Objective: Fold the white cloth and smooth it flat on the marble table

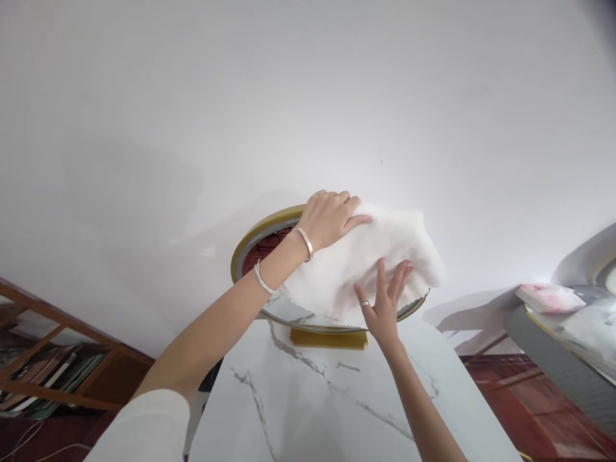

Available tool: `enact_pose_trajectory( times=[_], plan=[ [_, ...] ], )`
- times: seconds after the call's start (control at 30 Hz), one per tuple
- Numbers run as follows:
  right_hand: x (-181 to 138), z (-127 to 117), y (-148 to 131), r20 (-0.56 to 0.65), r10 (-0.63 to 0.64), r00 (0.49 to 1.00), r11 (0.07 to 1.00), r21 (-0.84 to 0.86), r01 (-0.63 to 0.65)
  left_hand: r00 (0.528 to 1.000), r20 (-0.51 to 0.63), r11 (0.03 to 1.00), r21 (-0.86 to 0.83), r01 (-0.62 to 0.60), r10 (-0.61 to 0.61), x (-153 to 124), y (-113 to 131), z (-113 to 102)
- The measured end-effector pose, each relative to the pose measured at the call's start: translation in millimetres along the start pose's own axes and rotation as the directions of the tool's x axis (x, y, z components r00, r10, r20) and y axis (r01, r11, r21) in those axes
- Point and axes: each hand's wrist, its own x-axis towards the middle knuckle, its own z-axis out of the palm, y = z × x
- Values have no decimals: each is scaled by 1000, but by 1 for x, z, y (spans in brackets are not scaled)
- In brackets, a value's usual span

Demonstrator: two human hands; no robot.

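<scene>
An oval mirror (pixel 250 240) with a gold and grey rim stands on a gold base (pixel 327 338) against the wall. A white cloth (pixel 332 276) is draped over most of its face, and its right side sticks out past the rim. My left hand (pixel 330 218) is closed at the mirror's top edge, its fingers bent over the rim and its thumb lying along the cloth; the fingertips are hidden. My right hand (pixel 385 301), with a ring on it, rests against the lower part of the cloth with fingers spread.
The mirror stands at the back of a white marble-patterned table (pixel 308 410). A wooden shelf (pixel 52 378) with books is at the left. On the right, another table (pixel 553 359) bears a pink and white packet (pixel 548 297) and a plastic bag (pixel 594 330).
</scene>
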Motion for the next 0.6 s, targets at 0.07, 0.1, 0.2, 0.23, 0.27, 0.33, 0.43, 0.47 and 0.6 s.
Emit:
enact_pose_trajectory(
  times=[0.07, 0.1, 0.2, 0.23, 0.27, 0.33, 0.43, 0.47, 0.6],
  plan=[
    [2, -1, 0, 2, 7, 1000, 1000, 2, -7, 1000, -5, 1000, 11, 8, -8, 2, 1, 1],
    [3, -1, -1, -6, 10, 1000, 1000, -3, -10, 1000, -11, 1000, 13, 6, -6, 3, 1, 2],
    [5, 4, -2, -56, 8, 998, 999, -36, -10, 999, -37, 1000, 2, -23, 23, 2, 0, 3],
    [5, 7, -3, -75, 3, 997, 999, -48, -6, 998, -43, 999, -6, -34, 33, 1, 0, 3],
    [6, 10, -3, -92, -5, 996, 998, -59, -1, 998, -47, 999, -15, -39, 39, 0, -2, 2],
    [7, 16, -4, -116, -24, 993, 997, -77, 15, 999, -34, 999, -32, -27, 26, -2, -5, 0],
    [8, 23, -4, -139, -41, 989, 995, -95, 28, 999, 37, 999, -48, 8, -6, 0, -8, -4],
    [9, 24, -4, -146, -37, 989, 995, -99, 22, 998, 69, 999, -52, 5, -1, 3, -8, -5],
    [9, 22, 1, -177, 1, 984, 994, -105, -20, 984, 153, 993, -89, -79, 92, 17, -6, -8]
  ],
)
